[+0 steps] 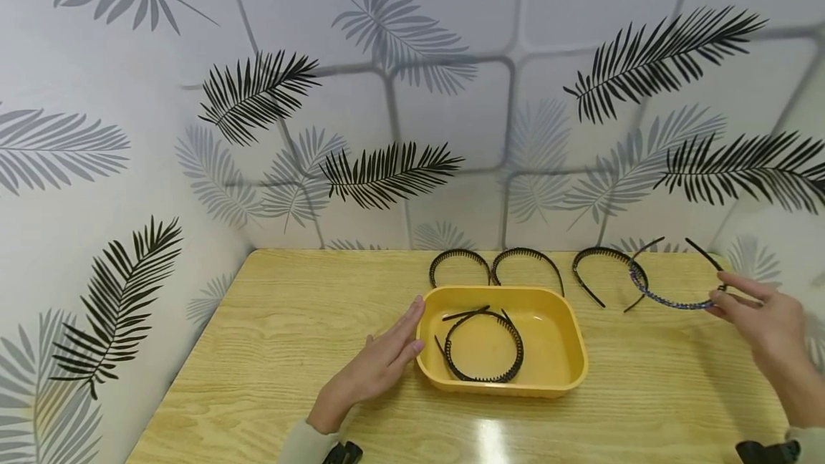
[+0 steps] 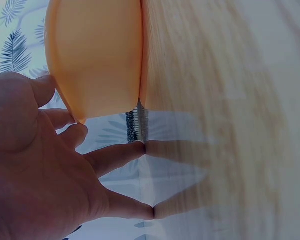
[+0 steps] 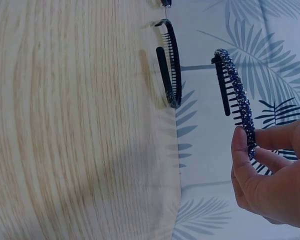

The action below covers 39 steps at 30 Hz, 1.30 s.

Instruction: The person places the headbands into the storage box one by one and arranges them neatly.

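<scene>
In the head view, a yellow plastic box (image 1: 573, 378) holds black toothed headbands (image 1: 515, 360), overlapping one another at its left. My left hand (image 1: 385, 360) touches the box's left end with straight fingers; in the left wrist view, fingertips meet the box's edge (image 2: 80, 119) while others reach down to the tabletop. My right hand (image 1: 767, 317) pinches a toothed headband (image 1: 677, 304) covered in blue and silver glitter, by one side of its band. The right wrist view shows this headband (image 3: 240, 95) held above the tabletop, apart from the others.
Behind the box, two dark toothed headbands (image 1: 460, 252) (image 1: 527, 250) lie side by side near the wall. A third dark headband (image 1: 599, 250) lies to their right. Everything stands on a light wooden table (image 1: 309, 292), backed by a leaf-patterned wall (image 1: 451, 120).
</scene>
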### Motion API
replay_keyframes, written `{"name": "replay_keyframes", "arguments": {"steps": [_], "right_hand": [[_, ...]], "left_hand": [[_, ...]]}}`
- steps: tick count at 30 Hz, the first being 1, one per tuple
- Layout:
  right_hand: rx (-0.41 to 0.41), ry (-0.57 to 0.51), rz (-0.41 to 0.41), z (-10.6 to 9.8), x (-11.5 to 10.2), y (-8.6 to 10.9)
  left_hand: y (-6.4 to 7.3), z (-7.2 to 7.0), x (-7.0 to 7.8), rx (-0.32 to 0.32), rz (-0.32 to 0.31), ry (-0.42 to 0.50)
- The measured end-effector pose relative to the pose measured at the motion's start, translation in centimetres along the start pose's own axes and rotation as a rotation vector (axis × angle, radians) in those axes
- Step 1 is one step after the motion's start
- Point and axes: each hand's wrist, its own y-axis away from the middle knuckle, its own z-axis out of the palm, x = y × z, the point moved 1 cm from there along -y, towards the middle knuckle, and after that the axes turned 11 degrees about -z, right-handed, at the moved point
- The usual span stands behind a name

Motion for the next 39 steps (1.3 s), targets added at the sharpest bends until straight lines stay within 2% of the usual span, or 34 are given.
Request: {"name": "replay_keyframes", "arguments": {"steps": [5,10,16,23,27,33,39], "right_hand": [[0.007,-0.094,-0.006,0.6,-0.2,0.5],[0.005,-0.202,-0.055,1.2,-0.5,1.0],[-0.016,-0.254,-0.082,1.8,-0.9,1.4],[-0.024,-0.377,-0.072,2.8,-1.5,1.9],[-0.038,-0.408,-0.075,3.2,-2.1,2.2],[-0.091,-0.516,-0.030,3.6,-2.5,2.6],[-0.116,-0.591,-0.032,4.5,-2.7,3.2]], "left_hand": [[-0.1,0.0,0.0,0.002,0.010,-0.002],[-0.1,0.0,-0.1,0.006,0.014,-0.003],[-0.1,0.1,-0.1,0.010,0.014,-0.008],[-0.1,0.1,-0.1,0.007,0.019,-0.004],[-0.1,0.0,-0.1,0.004,0.018,-0.007],[-0.1,0.0,-0.1,-0.001,0.019,-0.002],[-0.1,0.0,-0.1,-0.002,0.005,0.003]]}}
